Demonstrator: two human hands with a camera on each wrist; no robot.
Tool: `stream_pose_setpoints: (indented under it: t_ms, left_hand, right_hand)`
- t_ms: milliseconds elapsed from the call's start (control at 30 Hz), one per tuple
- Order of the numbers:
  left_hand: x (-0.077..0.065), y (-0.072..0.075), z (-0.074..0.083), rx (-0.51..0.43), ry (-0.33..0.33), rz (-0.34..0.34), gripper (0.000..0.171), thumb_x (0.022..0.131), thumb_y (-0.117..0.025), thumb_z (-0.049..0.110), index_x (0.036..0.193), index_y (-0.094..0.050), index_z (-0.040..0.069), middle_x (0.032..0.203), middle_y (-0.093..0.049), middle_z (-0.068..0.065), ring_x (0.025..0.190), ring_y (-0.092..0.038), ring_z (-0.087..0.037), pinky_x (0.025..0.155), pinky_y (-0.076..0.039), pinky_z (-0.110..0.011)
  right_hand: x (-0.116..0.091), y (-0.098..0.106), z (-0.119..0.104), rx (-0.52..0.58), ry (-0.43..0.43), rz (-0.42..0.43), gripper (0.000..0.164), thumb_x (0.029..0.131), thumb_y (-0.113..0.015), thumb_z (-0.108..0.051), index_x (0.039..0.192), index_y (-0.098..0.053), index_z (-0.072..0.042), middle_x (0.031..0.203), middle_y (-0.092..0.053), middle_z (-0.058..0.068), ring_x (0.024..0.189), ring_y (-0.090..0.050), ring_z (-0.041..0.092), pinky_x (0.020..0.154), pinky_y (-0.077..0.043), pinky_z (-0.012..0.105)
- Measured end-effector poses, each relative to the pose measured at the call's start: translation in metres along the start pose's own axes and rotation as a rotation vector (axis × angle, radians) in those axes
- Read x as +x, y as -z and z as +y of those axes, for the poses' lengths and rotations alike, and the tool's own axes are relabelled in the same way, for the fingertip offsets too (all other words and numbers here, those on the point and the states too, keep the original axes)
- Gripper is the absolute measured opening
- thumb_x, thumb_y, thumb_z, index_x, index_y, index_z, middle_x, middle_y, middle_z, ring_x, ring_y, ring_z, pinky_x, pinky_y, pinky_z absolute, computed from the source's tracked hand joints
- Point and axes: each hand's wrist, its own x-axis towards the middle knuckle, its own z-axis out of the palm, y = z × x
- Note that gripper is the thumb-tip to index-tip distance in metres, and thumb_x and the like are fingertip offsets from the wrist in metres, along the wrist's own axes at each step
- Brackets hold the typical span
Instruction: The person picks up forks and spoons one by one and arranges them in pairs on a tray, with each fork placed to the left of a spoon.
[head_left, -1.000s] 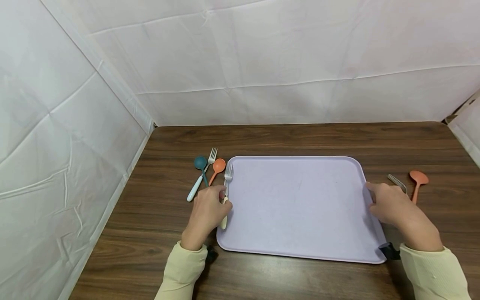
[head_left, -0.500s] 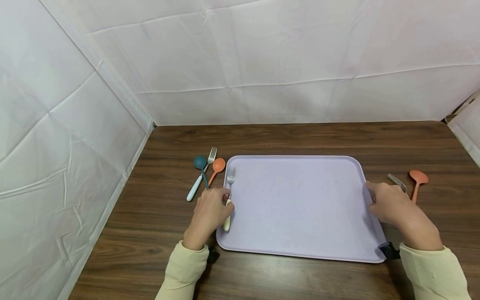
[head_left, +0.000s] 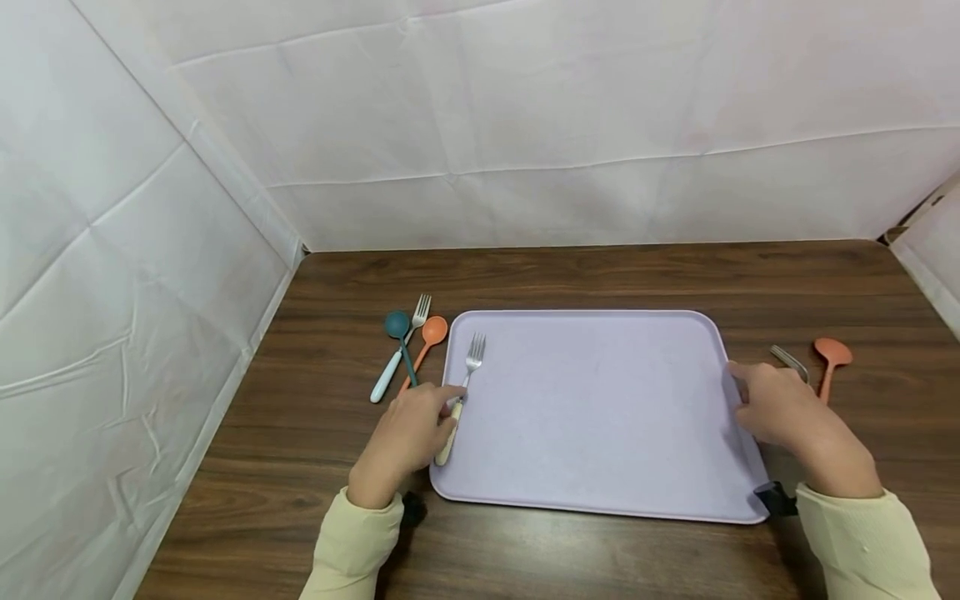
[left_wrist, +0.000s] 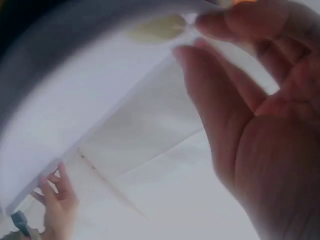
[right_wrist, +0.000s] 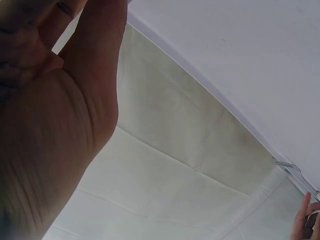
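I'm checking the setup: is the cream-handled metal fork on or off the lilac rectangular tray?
On: the head view shows the fork inside the tray's edge.

L hand (head_left: pixel 408 433) & R hand (head_left: pixel 787 408): bare. L sleeve (head_left: pixel 352 537): long, pale yel. fabric, soft folds, cuff at wrist. R sleeve (head_left: pixel 866 542): same col. — fine ribbing visible, cuff likewise at wrist. L wrist unit (head_left: pixel 413 508): small, blk., inner side of cuff — detail unclear. R wrist unit (head_left: pixel 776 498): blk., compact, angular, inner side of cuff.
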Motion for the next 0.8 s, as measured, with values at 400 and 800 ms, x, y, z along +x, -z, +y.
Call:
stream_pose_setpoints:
  t_ms: [400,800]
  left_hand:
    - [-0.0064,-0.0002,-0.0042,0.045,-0.107,-0.06,0.034,0.081,-0.071,0.01,0.114,-0.067,0.009,0.081,-0.056,-0.002,0.07,-0.052,-0.013,0.058,-0.043,-0.029]
    - [0.0004,0.0006,-0.0085,-0.011,-0.089,-0.098,0.035,0.082,-0.069,0.008,0.117,-0.065,0.007,0.086,-0.055,-0.005,0.07,-0.049,-0.012,0.06,-0.043,-0.027]
  right_hand:
    - [0.0009,0.0023,0.0,-0.001,-0.002,-0.003,0.059,0.075,-0.056,0.001,0.129,-0.038,0.017,0.063,-0.038,0.006,0.05,-0.04,0.018,0.043,-0.036,0.031]
    - [0.0017,0.0025,-0.0001,-0.011,0.002,0.004,0.06,0.073,-0.057,0.0,0.128,-0.04,0.016,0.07,-0.046,0.013,0.055,-0.044,0.023,0.043,-0.036,0.032]
